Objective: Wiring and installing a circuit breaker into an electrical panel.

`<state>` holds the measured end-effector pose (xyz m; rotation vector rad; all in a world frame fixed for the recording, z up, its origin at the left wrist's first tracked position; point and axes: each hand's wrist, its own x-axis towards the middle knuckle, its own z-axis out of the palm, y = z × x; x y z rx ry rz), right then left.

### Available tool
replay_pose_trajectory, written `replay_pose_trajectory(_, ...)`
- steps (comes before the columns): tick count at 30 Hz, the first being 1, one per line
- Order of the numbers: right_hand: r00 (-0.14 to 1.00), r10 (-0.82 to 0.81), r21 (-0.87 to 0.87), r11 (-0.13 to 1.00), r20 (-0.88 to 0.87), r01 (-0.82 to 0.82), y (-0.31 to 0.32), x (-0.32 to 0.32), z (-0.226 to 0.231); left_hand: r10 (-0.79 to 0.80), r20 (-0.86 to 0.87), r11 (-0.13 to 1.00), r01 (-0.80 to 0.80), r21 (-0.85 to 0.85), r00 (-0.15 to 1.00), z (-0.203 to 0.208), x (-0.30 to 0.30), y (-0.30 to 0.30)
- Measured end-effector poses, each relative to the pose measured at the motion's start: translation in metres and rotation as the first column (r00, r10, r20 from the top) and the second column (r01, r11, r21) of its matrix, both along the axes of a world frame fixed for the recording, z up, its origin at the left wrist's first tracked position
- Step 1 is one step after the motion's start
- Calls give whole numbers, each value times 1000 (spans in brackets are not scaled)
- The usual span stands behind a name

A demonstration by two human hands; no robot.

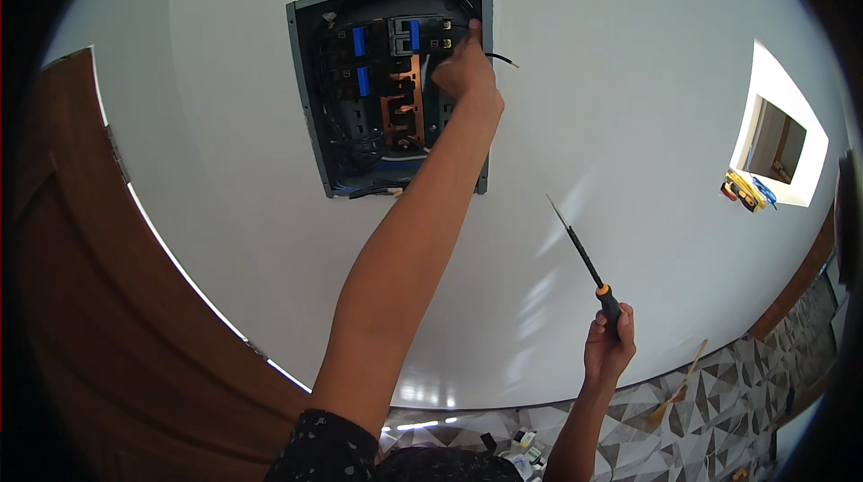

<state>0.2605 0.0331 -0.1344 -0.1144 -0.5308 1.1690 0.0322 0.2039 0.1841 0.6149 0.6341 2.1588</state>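
Observation:
My left hand [467, 73] reaches up into an open electrical panel box [489, 122] set in the white wall. Its fingers are curled and the thumb points upward, pressing on a black wire [460, 26] beside the breaker terminals. Another black wire end [503, 59], bare at its tip, sticks out past the box's right edge. Close to the hand is a circuit breaker [403, 36] with a blue toggle; two more blue-toggled breakers stand left of it, above copper busbars [402, 113]. Lower right, away from the panel, my right hand [611, 343] grips a long thin screwdriver [586, 257], tip pointing up.
A brown wooden door [108, 284] stands at the left. On the right, a wall opening [778, 140] has a yellow-and-black tool [742, 192] on its sill. Below, a broom [679, 392] and small white items [526, 459] lie on the patterned floor [719, 410].

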Motion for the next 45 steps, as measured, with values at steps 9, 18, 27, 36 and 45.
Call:
replay_pose_trajectory(9, 999, -28, 21, 999, -20, 29, 0, 3, 3, 129, -140, 987, -140, -74, 982, -5, -8, 7)
replay_pose_trajectory(18, 566, -761, 511, 639, 316, 575, -7, 5, 146, 20, 27, 1000, -20, -20, 999, -4, -10, 1)
replay_pose_trajectory(27, 289, -897, 724, 441, 335, 530, 5, -46, 239, -69, 98, 986, 83, -146, 993, 4, -13, -5)
replay_pose_trajectory(36, 60, -993, 941, 116, 103, 318, 21, -79, 282, -141, 137, 990, 140, 18, 980, -2, -16, 9)
replay_pose_trajectory(45, -23, -999, 996, 23, 25, 86, 15, -78, 328, -158, 151, 985, 166, -44, 976, -2, -18, 16)
